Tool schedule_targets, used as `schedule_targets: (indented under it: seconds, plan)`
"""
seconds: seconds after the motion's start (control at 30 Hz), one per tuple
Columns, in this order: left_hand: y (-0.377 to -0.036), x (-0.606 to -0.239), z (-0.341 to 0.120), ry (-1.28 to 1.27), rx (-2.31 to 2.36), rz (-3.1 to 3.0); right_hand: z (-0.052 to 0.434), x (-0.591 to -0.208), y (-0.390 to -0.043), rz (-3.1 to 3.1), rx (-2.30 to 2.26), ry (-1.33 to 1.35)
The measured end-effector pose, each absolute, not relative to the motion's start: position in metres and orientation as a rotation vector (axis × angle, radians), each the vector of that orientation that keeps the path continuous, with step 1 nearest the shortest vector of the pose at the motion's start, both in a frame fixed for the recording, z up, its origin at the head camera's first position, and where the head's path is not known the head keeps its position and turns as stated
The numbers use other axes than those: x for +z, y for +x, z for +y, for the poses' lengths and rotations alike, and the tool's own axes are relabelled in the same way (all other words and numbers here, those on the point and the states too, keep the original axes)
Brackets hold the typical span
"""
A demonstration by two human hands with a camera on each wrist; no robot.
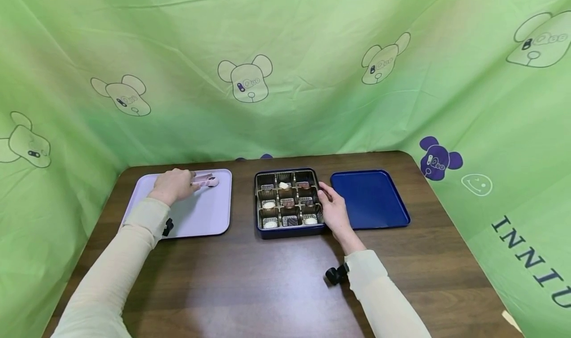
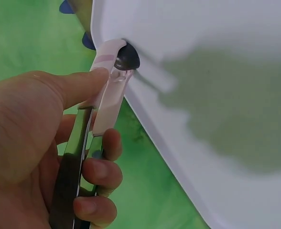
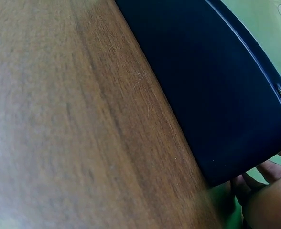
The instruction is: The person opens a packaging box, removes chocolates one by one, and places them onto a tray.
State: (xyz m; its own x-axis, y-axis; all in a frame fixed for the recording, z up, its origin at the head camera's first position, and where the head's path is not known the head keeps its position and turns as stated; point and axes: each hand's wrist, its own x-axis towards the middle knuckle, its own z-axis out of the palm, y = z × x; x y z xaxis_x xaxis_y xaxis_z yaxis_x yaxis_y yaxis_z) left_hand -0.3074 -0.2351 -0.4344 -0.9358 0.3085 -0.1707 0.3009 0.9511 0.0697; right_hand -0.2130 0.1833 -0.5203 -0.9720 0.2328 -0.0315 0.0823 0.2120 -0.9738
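Left grip: the left hand (image 1: 175,185) is curled round a pair of tongs (image 2: 98,125), thumb along the top arm and fingers (image 2: 100,174) wrapped beneath, so the grip is clamped on the tool.
Tongs, place: they lie over the lilac tray (image 1: 209,216), their tips pointing away from the grip toward the tray's far edge; in the left wrist view the tips sit at the tray's raised rim.
Tongs, look: pale pink plastic tip pads with a faint stripe, bright steel arms running back into the palm, and a small dark rounded thing just past the tips that I cannot identify.
Right grip: the right hand (image 1: 333,210) rests against the right wall of the chocolate box (image 1: 290,232), fingers fairly straight and spread along it, pinching nothing.
Box, look: a dark blue square box with a gold nine-cell insert, each cell holding a light or dark piece; its blue lid (image 1: 370,199) lies flat just beyond the right hand on the bench (image 1: 267,278).
Risk, tongs: the hold sits far back on the arms, so I judge the tips could twist or cross when squeezed, and a piece might slip out.
Risk, tray: tips pressing on the rim may tilt or slide the light tray.
Risk, box: with only a flat hand bracing it, the box could shift if nudged.
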Motion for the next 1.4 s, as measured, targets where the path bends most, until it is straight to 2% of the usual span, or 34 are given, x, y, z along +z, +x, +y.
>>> schedule_targets:
  seconds: [0.73, 1.4]
  plan:
    - [-0.302, -0.414, -0.228, 0.475, 0.071, 3.018, 0.183, -0.522, -0.215, -2.351, 1.869, -0.297]
    - [-0.294, -0.391, -0.17, 0.792, 0.039, 3.078, 0.184, -0.522, -0.214, -2.365, 1.856, -0.319]
